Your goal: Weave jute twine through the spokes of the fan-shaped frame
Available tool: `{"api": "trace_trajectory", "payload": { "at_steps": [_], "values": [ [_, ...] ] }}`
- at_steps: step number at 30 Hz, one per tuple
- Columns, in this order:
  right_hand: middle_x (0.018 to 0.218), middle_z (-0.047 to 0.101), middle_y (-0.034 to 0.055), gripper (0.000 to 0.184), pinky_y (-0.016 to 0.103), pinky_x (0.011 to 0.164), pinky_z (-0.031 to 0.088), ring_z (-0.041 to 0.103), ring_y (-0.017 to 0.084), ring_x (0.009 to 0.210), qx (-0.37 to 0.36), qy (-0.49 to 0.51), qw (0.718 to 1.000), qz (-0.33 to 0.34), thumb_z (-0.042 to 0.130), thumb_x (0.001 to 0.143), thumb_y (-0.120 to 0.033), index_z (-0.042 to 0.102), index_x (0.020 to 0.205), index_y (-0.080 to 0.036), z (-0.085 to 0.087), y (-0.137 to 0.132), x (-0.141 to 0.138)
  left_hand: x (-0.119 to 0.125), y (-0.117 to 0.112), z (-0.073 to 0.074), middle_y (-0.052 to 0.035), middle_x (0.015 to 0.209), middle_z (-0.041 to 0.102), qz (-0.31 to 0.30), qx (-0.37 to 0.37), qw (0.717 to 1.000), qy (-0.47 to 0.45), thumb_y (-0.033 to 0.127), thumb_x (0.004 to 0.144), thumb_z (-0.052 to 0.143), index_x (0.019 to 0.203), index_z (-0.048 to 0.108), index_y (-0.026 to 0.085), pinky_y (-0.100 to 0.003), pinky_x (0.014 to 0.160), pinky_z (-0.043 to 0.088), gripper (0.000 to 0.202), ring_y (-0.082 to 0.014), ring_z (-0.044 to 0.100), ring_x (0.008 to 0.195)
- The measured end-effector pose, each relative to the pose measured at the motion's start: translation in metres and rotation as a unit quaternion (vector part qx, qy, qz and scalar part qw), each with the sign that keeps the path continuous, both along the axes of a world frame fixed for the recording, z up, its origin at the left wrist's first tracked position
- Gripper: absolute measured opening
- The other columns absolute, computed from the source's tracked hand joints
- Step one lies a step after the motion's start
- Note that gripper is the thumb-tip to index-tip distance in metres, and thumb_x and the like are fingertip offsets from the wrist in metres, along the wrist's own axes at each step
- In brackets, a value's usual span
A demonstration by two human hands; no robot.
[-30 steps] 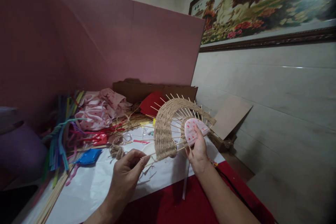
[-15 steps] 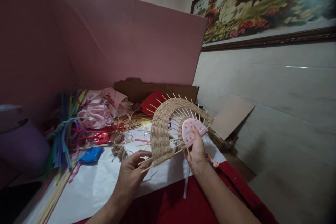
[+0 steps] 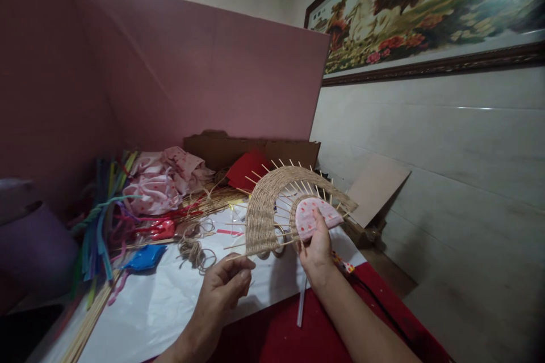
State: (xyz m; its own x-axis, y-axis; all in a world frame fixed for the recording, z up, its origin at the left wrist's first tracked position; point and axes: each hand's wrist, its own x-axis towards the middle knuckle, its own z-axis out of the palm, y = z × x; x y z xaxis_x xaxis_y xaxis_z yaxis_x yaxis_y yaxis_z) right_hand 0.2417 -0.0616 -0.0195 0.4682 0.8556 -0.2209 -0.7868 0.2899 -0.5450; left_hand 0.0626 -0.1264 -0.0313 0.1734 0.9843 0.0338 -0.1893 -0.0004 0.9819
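Right hand [image 3: 315,250] grips the fan [image 3: 260,215] by its spotted pink cloth [image 3: 305,221], thumb on top, the other fingers mostly hidden beneath. The fan spreads above the white paper [image 3: 170,306], beyond that hand and mostly to its left. Left hand [image 3: 222,286], fingers curled, thumb near the index finger, is right by the fan's lower left end; whether it pinches a stick [image 3: 238,257] I cannot tell.
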Motion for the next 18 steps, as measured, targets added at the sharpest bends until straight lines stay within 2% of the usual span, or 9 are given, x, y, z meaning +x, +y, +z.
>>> {"api": "trace_trajectory", "payload": {
  "at_steps": [4, 6, 8, 9, 11, 13, 15, 16, 18],
  "values": [
    [0.091, 0.066, 0.0017, 0.039, 0.03, 0.077, 0.049, 0.062, 0.015, 0.084, -0.001, 0.001, 1.0, 0.011, 0.057, 0.069, -0.038, 0.056, 0.102, -0.018, 0.0, 0.0, 0.001, -0.004, 0.003, 0.001, -0.0024, 0.061, 0.058, 0.042, 0.084, 0.993, 0.075, 0.028, 0.063, 0.064, 0.069, 0.067, 0.016, -0.022, 0.05, 0.039, 0.014, -0.012, 0.051, 0.055],
    [0.091, 0.066, 0.002, 0.04, 0.029, 0.078, 0.049, 0.061, 0.015, 0.085, 0.001, -0.002, 1.0, 0.018, 0.056, 0.069, -0.038, 0.056, 0.103, -0.017, 0.002, -0.001, 0.0, -0.007, 0.005, 0.004, -0.005, 0.069, 0.061, 0.056, 0.137, 0.981, 0.125, 0.025, 0.062, 0.065, 0.065, 0.068, 0.017, -0.025, 0.058, 0.041, 0.009, -0.0153, 0.054, 0.065],
    [0.091, 0.066, 0.0021, 0.038, 0.029, 0.079, 0.049, 0.061, 0.014, 0.085, 0.002, 0.002, 1.0, 0.014, 0.056, 0.07, -0.037, 0.056, 0.102, -0.017, 0.006, -0.004, 0.0, -0.009, 0.006, 0.007, -0.0054, 0.069, 0.062, 0.061, 0.155, 0.976, 0.138, 0.023, 0.061, 0.066, 0.061, 0.069, 0.018, -0.025, 0.06, 0.042, 0.006, -0.0163, 0.055, 0.068],
    [0.091, 0.066, 0.0022, 0.037, 0.029, 0.078, 0.049, 0.061, 0.014, 0.085, -0.001, 0.006, 1.0, 0.013, 0.055, 0.07, -0.037, 0.057, 0.101, -0.017, 0.008, -0.005, -0.001, -0.009, 0.006, 0.009, -0.0055, 0.068, 0.063, 0.058, 0.147, 0.979, 0.128, 0.022, 0.06, 0.066, 0.06, 0.069, 0.017, -0.025, 0.06, 0.043, 0.005, -0.016, 0.055, 0.067],
    [0.09, 0.067, 0.0021, 0.036, 0.029, 0.078, 0.049, 0.062, 0.014, 0.082, -0.007, 0.013, 1.0, 0.015, 0.056, 0.07, -0.036, 0.057, 0.1, -0.017, 0.011, -0.006, -0.002, -0.008, 0.006, 0.01, -0.0054, 0.067, 0.064, 0.047, 0.093, 0.99, 0.093, 0.022, 0.058, 0.068, 0.061, 0.069, 0.016, -0.021, 0.049, 0.041, 0.006, -0.0113, 0.053, 0.053],
    [0.088, 0.067, 0.0019, 0.035, 0.028, 0.077, 0.049, 0.062, 0.014, 0.081, -0.007, 0.02, 1.0, 0.02, 0.056, 0.07, -0.036, 0.058, 0.099, -0.017, 0.011, -0.007, -0.002, -0.006, 0.005, 0.01, -0.0062, 0.069, 0.067, 0.019, 0.02, 0.998, 0.057, 0.023, 0.058, 0.068, 0.065, 0.068, 0.015, -0.017, 0.034, 0.03, 0.011, -0.0034, 0.04, 0.034],
    [0.088, 0.067, 0.0018, 0.036, 0.027, 0.077, 0.049, 0.062, 0.013, 0.081, -0.005, 0.022, 1.0, 0.017, 0.056, 0.07, -0.036, 0.057, 0.1, -0.017, 0.01, -0.007, -0.001, -0.005, 0.004, 0.009, -0.008, 0.074, 0.068, -0.018, -0.039, 0.999, 0.021, 0.026, 0.058, 0.067, 0.067, 0.067, 0.014, -0.016, 0.027, 0.017, 0.015, 0.0011, 0.028, 0.024],
    [0.089, 0.067, 0.002, 0.037, 0.026, 0.077, 0.049, 0.062, 0.013, 0.081, -0.004, 0.024, 1.0, 0.015, 0.057, 0.07, -0.036, 0.057, 0.101, -0.017, 0.008, -0.006, -0.001, -0.004, 0.004, 0.009, -0.009, 0.077, 0.069, -0.033, -0.058, 0.998, 0.005, 0.027, 0.058, 0.067, 0.066, 0.066, 0.013, -0.016, 0.025, 0.016, 0.016, 0.0012, 0.028, 0.022],
    [0.09, 0.067, 0.0024, 0.039, 0.027, 0.077, 0.049, 0.062, 0.014, 0.083, -0.002, 0.024, 1.0, 0.013, 0.057, 0.069, -0.036, 0.056, 0.103, -0.017, 0.006, -0.005, 0.0, -0.002, 0.004, 0.009, -0.0091, 0.074, 0.069, -0.036, -0.073, 0.996, -0.033, 0.025, 0.056, 0.07, 0.063, 0.066, 0.013, -0.017, 0.027, 0.026, 0.014, -0.0035, 0.041, 0.026]
  ]
}}
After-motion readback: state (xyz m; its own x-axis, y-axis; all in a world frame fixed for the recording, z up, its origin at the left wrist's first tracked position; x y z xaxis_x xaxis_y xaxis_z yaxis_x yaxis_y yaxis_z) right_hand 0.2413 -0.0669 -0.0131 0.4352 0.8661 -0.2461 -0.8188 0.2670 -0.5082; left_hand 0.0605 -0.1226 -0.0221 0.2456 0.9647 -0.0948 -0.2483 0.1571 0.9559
